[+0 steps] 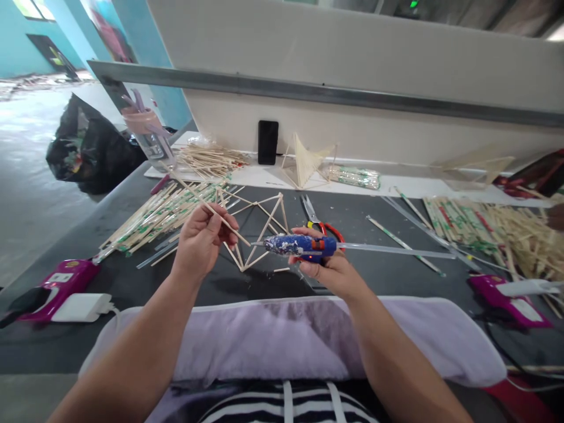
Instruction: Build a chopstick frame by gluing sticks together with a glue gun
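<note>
My left hand [203, 239] pinches a thin wooden stick [231, 227] that slants down toward the right. In my right hand [331, 265] is a blue hot glue gun [291, 245], its nozzle pointing left at the stick's lower end; whether the two touch I cannot tell. A long clear glue stick [392, 249] juts out of the gun's rear. Behind my hands stands a frame of joined wooden sticks [267, 226], partly covered by them. Scissors with red and yellow handles [314, 214] lie just beyond the glue gun.
Bundles of wrapped sticks [163, 214] lie left, more sticks [480, 226] right. Pink power strips [66, 282] sit on both sides. A phone [268, 143], a finished-looking stick model [304, 161] and a jar [150, 138] stand at the back. A lilac cloth [286, 341] covers the front edge.
</note>
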### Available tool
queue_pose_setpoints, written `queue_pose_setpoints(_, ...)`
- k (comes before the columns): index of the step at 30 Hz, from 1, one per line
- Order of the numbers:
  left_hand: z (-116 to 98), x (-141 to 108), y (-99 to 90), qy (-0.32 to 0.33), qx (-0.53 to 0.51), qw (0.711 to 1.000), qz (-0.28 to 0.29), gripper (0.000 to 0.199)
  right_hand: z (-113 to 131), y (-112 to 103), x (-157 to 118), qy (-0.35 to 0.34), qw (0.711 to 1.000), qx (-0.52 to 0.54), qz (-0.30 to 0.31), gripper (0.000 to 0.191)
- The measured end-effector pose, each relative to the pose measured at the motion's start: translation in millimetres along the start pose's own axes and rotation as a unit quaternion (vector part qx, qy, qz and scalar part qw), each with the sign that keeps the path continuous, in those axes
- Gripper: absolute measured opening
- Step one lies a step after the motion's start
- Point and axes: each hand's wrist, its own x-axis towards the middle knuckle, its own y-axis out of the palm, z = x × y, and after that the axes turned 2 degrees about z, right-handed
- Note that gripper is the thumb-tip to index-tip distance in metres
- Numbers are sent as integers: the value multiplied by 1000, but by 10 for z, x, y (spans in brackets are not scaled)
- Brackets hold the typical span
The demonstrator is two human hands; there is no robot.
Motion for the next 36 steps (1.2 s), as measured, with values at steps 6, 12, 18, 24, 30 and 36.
queue_pose_setpoints(6,0,-2,0,-2,-6,1000,5,17,-48,11,4,-2,1000,-11,-4,50)
queue_pose_setpoints(12,-6,-11,8,-3,-6,1000,8,16,-99,-2,-5,-1,1000,-20,-10,46)
queue_pose_setpoints(18,9,-5,-9,-1,-14,1000,14,14,-138,-18,-4,7,1000,-27,-9,46)
queue_pose_setpoints(24,21,-6,-11,-5,-12,1000,18,16,-117,-12,-1,-3,996,-84,-11,32)
queue_pose_setpoints(30,16,-13,-11,-7,-20,999,24,15,-90,-19,5,-6,996,-93,-14,28)
queue_pose_setpoints(36,44,-17,-14,-8,-26,999,31,18,-134,-34,-6,-2,995,-92,-26,36)
